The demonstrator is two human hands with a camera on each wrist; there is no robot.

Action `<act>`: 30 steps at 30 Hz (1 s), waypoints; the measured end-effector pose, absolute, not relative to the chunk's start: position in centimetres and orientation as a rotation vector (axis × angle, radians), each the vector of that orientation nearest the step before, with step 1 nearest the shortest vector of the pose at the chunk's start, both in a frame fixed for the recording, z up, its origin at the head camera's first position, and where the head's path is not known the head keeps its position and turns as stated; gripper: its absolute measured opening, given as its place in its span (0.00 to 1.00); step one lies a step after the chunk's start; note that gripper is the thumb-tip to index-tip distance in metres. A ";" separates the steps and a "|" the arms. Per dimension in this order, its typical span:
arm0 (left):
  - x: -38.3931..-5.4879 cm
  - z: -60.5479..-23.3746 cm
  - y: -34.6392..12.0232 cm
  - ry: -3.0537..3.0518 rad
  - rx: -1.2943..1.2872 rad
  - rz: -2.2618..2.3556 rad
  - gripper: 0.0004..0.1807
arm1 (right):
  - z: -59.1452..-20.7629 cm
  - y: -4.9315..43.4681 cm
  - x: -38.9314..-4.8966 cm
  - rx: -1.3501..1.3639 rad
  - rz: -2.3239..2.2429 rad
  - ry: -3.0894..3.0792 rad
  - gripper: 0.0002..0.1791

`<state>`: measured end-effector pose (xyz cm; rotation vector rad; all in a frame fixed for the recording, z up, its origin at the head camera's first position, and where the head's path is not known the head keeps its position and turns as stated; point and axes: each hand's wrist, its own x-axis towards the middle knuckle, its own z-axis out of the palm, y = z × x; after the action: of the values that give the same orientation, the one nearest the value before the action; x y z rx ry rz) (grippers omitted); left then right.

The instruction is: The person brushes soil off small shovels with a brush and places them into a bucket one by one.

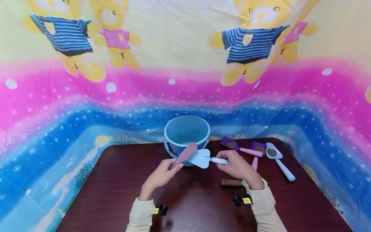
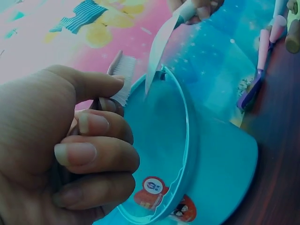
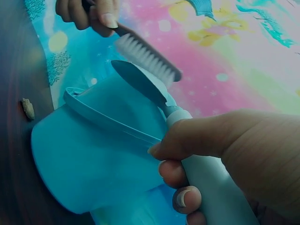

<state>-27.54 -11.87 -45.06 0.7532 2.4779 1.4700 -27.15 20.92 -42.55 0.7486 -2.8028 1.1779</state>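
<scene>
At mouth of round blue plastic bucket (image 1: 185,129), your left hand (image 1: 160,175) closed round mauve brush (image 1: 186,153); your right hand (image 1: 236,164) gripped smooth white handle (image 1: 219,160) of pale-blue, spade-shaped trowel (image 1: 200,158), near brush's white bristles (image 3: 143,58). Left wrist view showed red printed sticker (image 2: 152,187) on bucket, barely visible from head view; right wrist view showed bristles in separate tufts.

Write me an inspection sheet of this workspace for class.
Surface: glossy reddish-brown table.
Job's things: dusty-pink brush with white bristles; pale-blue shovel; round light-blue bucket.
Clutter: two purple shovels with pink handles and another pale-blue shovel, brown patches on their blades; brown-handled tool, partly hidden; small brown lump.
Hands: left hand holds the brush; right hand holds the job's shovel by its handle.
Cables: nothing seen.
Surroundings: bear-printed cloth backdrop.
</scene>
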 end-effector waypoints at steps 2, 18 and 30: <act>-27.6 -45.1 -11.7 2.466 0.764 1.481 0.13 | -42.7 20.7 -27.2 0.761 1.171 -2.807 0.04; -27.0 -46.1 -9.1 2.493 0.843 1.373 0.16 | -43.4 19.5 -27.3 0.775 1.134 -2.826 0.03; -26.9 -46.3 -8.7 2.539 0.888 1.292 0.15 | -43.3 19.9 -27.3 0.751 1.087 -2.829 0.04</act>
<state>-26.90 -8.72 -46.30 0.8883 2.5392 1.2918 -27.34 19.86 -43.30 0.7511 -2.8288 1.0867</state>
